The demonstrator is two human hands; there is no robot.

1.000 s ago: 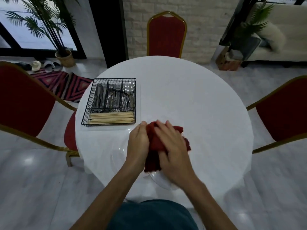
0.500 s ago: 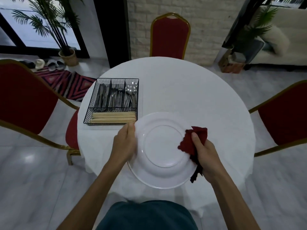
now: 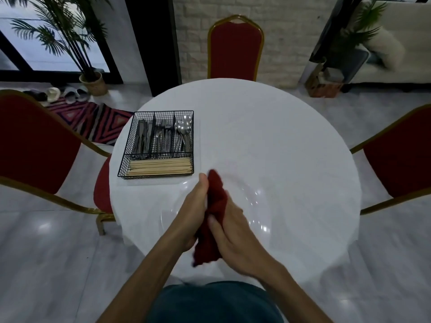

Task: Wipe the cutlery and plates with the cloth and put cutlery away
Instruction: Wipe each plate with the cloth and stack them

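Both the left hand [image 3: 192, 213] and right hand [image 3: 235, 234] grip the red cloth [image 3: 217, 199]; a bump might push the plate [image 3: 258, 206], maybe near the tabletop [image 3: 279, 141] edge, off.

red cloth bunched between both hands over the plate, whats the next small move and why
Probably press the red cloth down onto the plate with the right hand and let the left hand steady the rim: both hands hold the cloth bunched over the plate, which lies flat on the table.

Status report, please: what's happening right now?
Left hand and right hand grip red cloth. Plate flat on table beneath. Cutlery in wire basket. Nothing blocking.
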